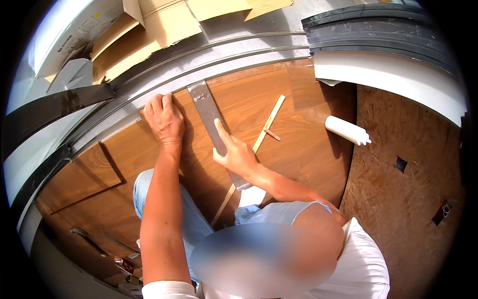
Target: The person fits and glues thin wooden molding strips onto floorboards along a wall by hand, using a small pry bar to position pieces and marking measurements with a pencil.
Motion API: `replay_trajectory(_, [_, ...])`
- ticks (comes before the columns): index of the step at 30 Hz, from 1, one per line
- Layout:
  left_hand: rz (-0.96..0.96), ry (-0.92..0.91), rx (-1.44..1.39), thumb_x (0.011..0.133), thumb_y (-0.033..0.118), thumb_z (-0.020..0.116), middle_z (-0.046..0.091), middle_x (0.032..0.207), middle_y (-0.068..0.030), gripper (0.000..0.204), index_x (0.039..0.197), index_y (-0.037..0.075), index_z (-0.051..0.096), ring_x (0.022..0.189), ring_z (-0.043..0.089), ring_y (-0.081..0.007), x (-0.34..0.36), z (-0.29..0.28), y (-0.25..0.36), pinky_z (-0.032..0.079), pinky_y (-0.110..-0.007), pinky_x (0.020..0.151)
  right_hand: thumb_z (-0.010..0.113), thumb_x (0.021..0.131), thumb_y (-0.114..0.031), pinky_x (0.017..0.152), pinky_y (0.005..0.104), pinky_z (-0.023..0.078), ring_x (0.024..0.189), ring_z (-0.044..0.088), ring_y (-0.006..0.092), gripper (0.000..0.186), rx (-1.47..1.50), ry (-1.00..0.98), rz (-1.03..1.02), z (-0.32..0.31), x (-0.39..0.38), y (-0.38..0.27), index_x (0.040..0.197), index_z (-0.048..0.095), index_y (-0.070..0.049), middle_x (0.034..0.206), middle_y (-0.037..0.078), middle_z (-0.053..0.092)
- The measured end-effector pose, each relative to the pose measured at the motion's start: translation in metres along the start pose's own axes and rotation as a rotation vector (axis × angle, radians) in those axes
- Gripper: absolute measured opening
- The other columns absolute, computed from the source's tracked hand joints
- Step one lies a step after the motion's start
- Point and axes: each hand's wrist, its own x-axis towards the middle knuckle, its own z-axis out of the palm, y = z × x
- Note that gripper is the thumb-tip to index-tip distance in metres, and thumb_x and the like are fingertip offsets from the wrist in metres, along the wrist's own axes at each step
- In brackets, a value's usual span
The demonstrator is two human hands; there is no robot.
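At the far edge of the brown wood-look flooring point(308, 164), my left hand point(164, 119) presses down with its fingers bent and held together. Whatever lies under those fingers is hidden. My right hand point(236, 154) lies across a flat grey metal bar point(201, 99), thumb at its left side and index finger stretched along its top. The bar runs from the track side towards my knees. Just right of it, a thin wooden strip point(269, 119) slants over the floor, with a short reddish pencil-like stick point(271, 133) against it.
A white bottle point(344, 129) lies near the flooring's right edge, beside bare chipboard point(398, 209) with square cutouts. Metal tracks point(224, 62) border the far side. Cardboard point(159, 35), dark profiles point(378, 32), a board piece point(82, 177) and a hooked tool point(89, 241) lie around.
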Motion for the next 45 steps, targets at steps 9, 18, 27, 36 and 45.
replay_trajectory(9, [0.050, -0.014, -0.015, 0.089, 0.000, 0.066, 0.063, 0.113, -0.0118, 0.034, 0.120, 0.013, 0.073, 0.110, 0.060, -0.0340, -0.001, 0.003, -0.001, 0.046, -0.048, 0.099, 0.081, 0.080, -0.013, 0.071, 0.0425, 0.061, 0.082, 0.074, 0.0326, 0.090, 0.045, 0.157, -0.079, -0.029, -0.022, 0.024, 0.163, 0.044, -0.009, 0.102, 0.017, 0.075])
replay_trajectory(18, [0.076, -0.014, 0.008, 0.091, 0.002, 0.067, 0.064, 0.118, -0.0120, 0.031, 0.119, 0.012, 0.075, 0.112, 0.060, -0.0348, -0.004, 0.004, 0.000, 0.046, -0.047, 0.102, 0.079, 0.085, -0.016, 0.084, 0.0461, 0.060, 0.099, 0.075, 0.0412, 0.090, -0.137, 0.294, 0.132, -0.170, -0.021, 0.138, 0.165, 0.040, -0.018, 0.116, 0.022, 0.076])
replay_trajectory(27, [0.092, -0.015, 0.033, 0.087, -0.002, 0.068, 0.066, 0.122, -0.0109, 0.032, 0.117, 0.010, 0.075, 0.116, 0.061, -0.0340, -0.006, 0.005, -0.004, 0.047, -0.047, 0.103, 0.077, 0.087, -0.019, 0.088, 0.0463, 0.060, 0.106, 0.074, 0.0412, 0.086, -0.123, 0.226, 0.155, -0.198, -0.004, 0.166, 0.165, 0.041, -0.023, 0.127, 0.021, 0.074])
replay_trajectory(36, [0.090, -0.029, 0.031, 0.087, -0.003, 0.068, 0.066, 0.120, -0.0114, 0.034, 0.117, 0.010, 0.075, 0.114, 0.061, -0.0345, -0.005, 0.005, -0.004, 0.048, -0.047, 0.102, 0.077, 0.087, -0.020, 0.090, 0.0466, 0.060, 0.108, 0.073, 0.0412, 0.085, -0.075, 0.243, 0.216, -0.190, -0.002, 0.166, 0.164, 0.042, -0.026, 0.135, 0.017, 0.071])
replay_trajectory(45, [0.091, -0.022, -0.001, 0.086, -0.005, 0.067, 0.065, 0.114, -0.0118, 0.033, 0.114, 0.010, 0.075, 0.110, 0.061, -0.0349, -0.002, 0.005, -0.004, 0.048, -0.047, 0.100, 0.077, 0.088, -0.017, 0.085, 0.0423, 0.059, 0.099, 0.075, 0.0388, 0.084, -0.039, 0.259, 0.316, -0.181, 0.000, 0.159, 0.164, 0.043, -0.027, 0.131, 0.018, 0.072])
